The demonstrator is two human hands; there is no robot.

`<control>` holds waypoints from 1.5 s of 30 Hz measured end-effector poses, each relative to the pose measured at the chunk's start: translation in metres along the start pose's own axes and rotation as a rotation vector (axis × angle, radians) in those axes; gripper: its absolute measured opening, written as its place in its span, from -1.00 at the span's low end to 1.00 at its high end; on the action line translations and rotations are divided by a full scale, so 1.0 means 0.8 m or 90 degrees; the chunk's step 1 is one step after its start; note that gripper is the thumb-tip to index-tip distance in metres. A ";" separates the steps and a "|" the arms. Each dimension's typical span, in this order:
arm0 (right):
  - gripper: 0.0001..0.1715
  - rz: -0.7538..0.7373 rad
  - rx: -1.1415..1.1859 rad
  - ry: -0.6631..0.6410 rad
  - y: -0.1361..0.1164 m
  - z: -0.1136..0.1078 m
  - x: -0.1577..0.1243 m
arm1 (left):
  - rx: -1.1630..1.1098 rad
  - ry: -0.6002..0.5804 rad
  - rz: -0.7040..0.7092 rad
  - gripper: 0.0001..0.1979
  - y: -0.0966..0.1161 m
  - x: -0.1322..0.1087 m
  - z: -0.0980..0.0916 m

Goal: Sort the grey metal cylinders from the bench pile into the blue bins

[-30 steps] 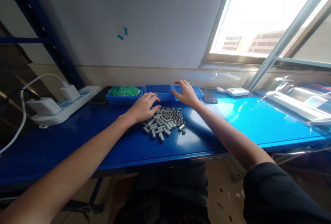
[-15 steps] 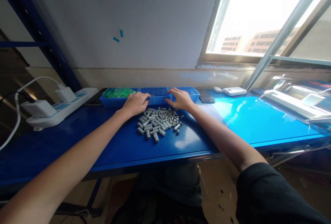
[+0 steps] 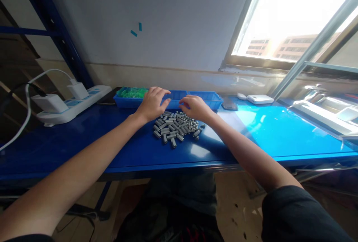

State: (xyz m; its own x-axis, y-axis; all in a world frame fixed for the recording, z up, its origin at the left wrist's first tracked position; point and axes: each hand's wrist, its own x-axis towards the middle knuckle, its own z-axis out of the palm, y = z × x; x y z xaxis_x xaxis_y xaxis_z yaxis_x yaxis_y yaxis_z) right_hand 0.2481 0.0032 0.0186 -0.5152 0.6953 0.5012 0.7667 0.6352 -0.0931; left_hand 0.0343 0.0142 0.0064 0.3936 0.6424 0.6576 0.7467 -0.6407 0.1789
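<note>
A pile of several small grey metal pieces [image 3: 175, 127] lies on the blue tabletop [image 3: 134, 148]. My left hand [image 3: 152, 103] hovers over the pile's far left side with fingers spread and curved, holding nothing that I can see. My right hand [image 3: 194, 107] rests at the pile's far right side, fingers curled down towards the pieces; what is under them is hidden. Just behind both hands stands a row of shallow blue trays [image 3: 208, 99]; the leftmost one holds green parts [image 3: 131, 92].
A white power strip [image 3: 74, 104] with two white chargers and cables sits at the left. A phone [image 3: 229, 104] and a white box [image 3: 257, 99] lie right of the trays. A window and metal rails are at the right, blue shelving at the left.
Both hands have drawn back from the tray rim towards the pile and closer together. The camera view has shifted a little.
</note>
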 end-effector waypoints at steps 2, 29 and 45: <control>-0.73 -0.011 -0.021 -0.062 -0.006 0.011 0.002 | -0.031 -0.010 0.033 -0.67 0.010 -0.001 0.002; -0.70 0.077 -0.032 0.104 0.038 -0.002 -0.005 | -0.071 -0.292 0.061 -0.74 0.031 0.003 0.017; -0.79 0.050 0.097 0.129 -0.021 0.015 -0.006 | -0.284 -0.064 -0.164 -0.67 0.030 0.010 0.000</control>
State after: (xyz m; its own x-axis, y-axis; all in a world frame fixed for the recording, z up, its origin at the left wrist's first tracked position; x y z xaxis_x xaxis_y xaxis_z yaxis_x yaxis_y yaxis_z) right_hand 0.2332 -0.0068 0.0071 -0.3578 0.6722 0.6482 0.7269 0.6362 -0.2586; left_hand 0.0550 0.0042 0.0163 0.2924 0.8260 0.4819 0.5338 -0.5591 0.6344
